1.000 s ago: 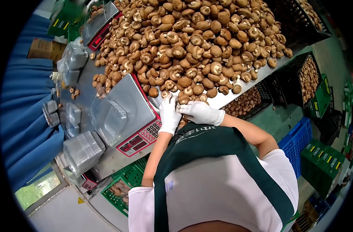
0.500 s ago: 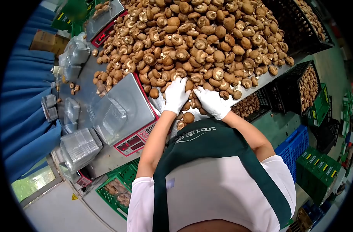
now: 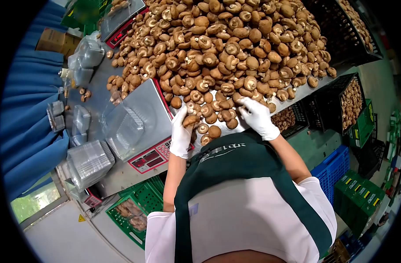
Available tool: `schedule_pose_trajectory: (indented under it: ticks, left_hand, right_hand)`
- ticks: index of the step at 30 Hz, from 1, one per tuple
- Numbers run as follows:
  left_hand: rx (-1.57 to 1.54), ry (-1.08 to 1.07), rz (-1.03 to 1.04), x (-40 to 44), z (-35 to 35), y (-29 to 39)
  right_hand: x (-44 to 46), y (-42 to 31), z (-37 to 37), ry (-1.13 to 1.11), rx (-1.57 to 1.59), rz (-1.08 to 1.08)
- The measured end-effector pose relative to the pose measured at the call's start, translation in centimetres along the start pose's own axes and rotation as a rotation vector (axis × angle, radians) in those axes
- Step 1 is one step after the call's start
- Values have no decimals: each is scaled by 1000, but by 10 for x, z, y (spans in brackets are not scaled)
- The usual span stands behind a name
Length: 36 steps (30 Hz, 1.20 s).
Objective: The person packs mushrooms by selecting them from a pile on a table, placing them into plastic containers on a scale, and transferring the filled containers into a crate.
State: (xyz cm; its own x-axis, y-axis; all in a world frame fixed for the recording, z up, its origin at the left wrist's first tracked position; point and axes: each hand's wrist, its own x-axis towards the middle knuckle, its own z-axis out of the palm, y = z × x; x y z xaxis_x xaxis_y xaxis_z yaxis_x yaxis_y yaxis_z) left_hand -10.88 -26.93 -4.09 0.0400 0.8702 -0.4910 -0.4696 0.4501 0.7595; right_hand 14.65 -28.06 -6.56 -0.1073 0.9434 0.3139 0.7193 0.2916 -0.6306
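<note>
A brown mushroom (image 3: 191, 121) rests in the grip of my white-gloved left hand (image 3: 180, 133), beside the scale's right edge. My right hand (image 3: 258, 118), also gloved, is at the lower border of the mushroom pile (image 3: 235, 48). Its fingers are parted and slightly bent, the tips beside mushrooms; whether they touch any is hard to see. Between the hands, several loose mushrooms (image 3: 214, 131) lie on the metal table, some caps up and some stems up. On the red-edged scale (image 3: 162, 127) to my left sits a clear plastic container (image 3: 130, 125).
Stacked clear containers (image 3: 88, 164) stand at the table's left corner. A second scale (image 3: 117, 37) is at the far left. Black crates (image 3: 350, 103) of mushrooms stand on the right, near a blue crate (image 3: 332, 173). Below the table is a green crate (image 3: 141, 199) with packed mushrooms.
My hands have drawn apart: the left moved down and left, now with a mushroom, and the right moved right. Loose mushrooms now show spread between them.
</note>
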Motion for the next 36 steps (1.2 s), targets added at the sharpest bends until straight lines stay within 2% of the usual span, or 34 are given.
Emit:
schedule_pose_trajectory:
  ticks: [1, 3, 4, 5, 7, 8, 12, 14, 15, 17, 18, 19, 21, 23, 25, 29, 31, 34, 36]
  left_hand:
    - [-24, 55, -152, 10, 7, -1]
    - [-75, -92, -220, 15, 17, -1]
    - [-58, -119, -177, 10, 30, 0]
    - [-58, -221, -195, 18, 27, -8]
    - [-18, -270, -260, 19, 42, -11]
    - [8, -316, -269, 21, 45, -14]
    - [57, -372, -281, 26, 52, -23]
    - [42, -423, -335, 26, 56, -21]
    - [40, -422, -335, 24, 58, -21]
    - [-84, -563, -363, 19, 60, -22]
    - [-166, -679, -431, 18, 57, -22]
    - [-165, -678, -431, 15, 56, -22]
    - [-114, -674, -415, 8, 53, -22]
    - [-58, -645, -423, 8, 41, -24]
    - [-98, -488, -341, 10, 27, -32]
    - [-179, -379, -285, 6, 26, -27]
    - [-200, -410, -300, 12, 17, -32]
    - [-170, -541, -345, 14, 23, -31]
    - [-124, -548, -395, 8, 35, -29]
  right_hand:
    - [7, 10, -9, 159, -65, 33]
    - [16, 16, -19, 253, -195, 125]
    - [24, 15, -26, 236, -252, 139]
    - [28, 19, -26, 202, -317, 152]
    - [38, 20, -26, 43, -340, 237]
    - [40, 25, -22, 3, -336, 209]
    - [39, 31, -17, 31, -318, 237]
    - [39, 34, -22, 178, -190, 229]
    - [38, 32, -25, 176, -190, 228]
    - [36, 12, -38, 20, 161, 379]
    - [32, 4, -40, -22, 220, 182]
    - [32, -12, -50, -235, 344, 248]
    - [24, -8, -43, -144, 243, 51]
    - [26, -2, -46, -73, 221, 280]
    - [26, 11, -41, -86, -185, 223]
    - [22, 28, -14, -175, -334, 74]
    - [22, 29, -15, -124, -327, 39]
    - [20, 24, -20, 81, 47, 223]
    - [21, 11, -25, 73, 148, 276]
